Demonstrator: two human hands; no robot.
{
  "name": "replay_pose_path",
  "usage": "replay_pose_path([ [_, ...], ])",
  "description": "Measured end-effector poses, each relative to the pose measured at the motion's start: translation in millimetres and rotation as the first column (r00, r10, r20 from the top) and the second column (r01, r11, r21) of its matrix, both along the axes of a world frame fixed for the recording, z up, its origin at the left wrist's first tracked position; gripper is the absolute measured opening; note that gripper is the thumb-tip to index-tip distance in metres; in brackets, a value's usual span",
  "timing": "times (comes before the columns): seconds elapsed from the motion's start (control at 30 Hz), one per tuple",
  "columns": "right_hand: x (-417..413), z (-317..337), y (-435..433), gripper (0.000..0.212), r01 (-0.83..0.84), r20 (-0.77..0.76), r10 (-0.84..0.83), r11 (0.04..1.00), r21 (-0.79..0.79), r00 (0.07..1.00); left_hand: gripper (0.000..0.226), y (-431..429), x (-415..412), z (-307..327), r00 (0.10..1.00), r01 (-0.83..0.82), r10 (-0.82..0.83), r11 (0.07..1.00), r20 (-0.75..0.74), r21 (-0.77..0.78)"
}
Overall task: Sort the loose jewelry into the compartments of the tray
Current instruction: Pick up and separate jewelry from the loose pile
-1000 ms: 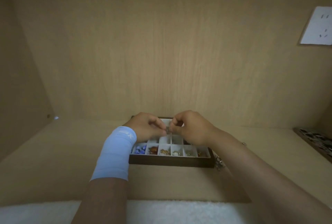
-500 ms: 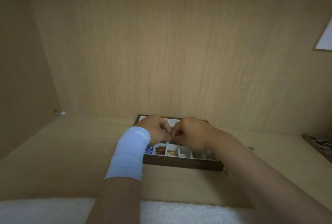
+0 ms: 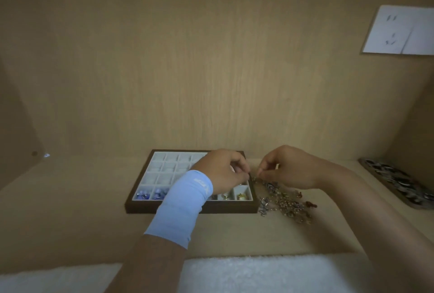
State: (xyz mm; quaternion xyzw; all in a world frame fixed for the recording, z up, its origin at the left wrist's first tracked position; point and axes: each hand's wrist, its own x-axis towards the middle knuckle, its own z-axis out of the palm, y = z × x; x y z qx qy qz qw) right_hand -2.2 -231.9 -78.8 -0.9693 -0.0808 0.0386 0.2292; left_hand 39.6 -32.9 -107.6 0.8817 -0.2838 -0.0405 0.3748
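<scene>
A: Tray first?
B: Dark-framed tray (image 3: 141,201) on the counter (image 3: 70,198). Blue beads (image 3: 150,194) in its front-left compartments, gold pieces (image 3: 242,196) front-right.
A: Left hand?
B: Left hand (image 3: 223,173), blue wrist sleeve (image 3: 183,205), over the tray's right side. Fingers curled, tips closed at the right rim. Can't tell if they hold anything.
A: Right hand?
B: Right hand (image 3: 288,170) just right of the tray, fingers pinching the far end of the loose jewelry (image 3: 286,203) heaped beside the tray's right rim.
</scene>
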Motion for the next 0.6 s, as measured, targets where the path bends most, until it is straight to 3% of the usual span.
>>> replay_pose_path([
  [0.17, -9, -7, -9, 0.014, -0.064, -0.189, 0.054, 0.997, -0.044, 0.980, 0.009, -24, -10, -16, 0.992, 0.071, -0.082, 0.990, 0.091, 0.120],
  [0.33, -4, -8, -12, 0.014, -0.049, -0.147, 0.040, 0.997, -0.060, 0.988, 0.014, -27, -6, -25, 0.978, 0.047, -0.072, 0.990, 0.195, 0.132],
  [0.6, -4, -10, -6, 0.022, -0.012, -0.104, 0.009, 0.999, -0.030, 0.995, 0.020, -26, -3, -26, 0.982, 0.024, -0.036, 0.997, 0.185, 0.068],
])
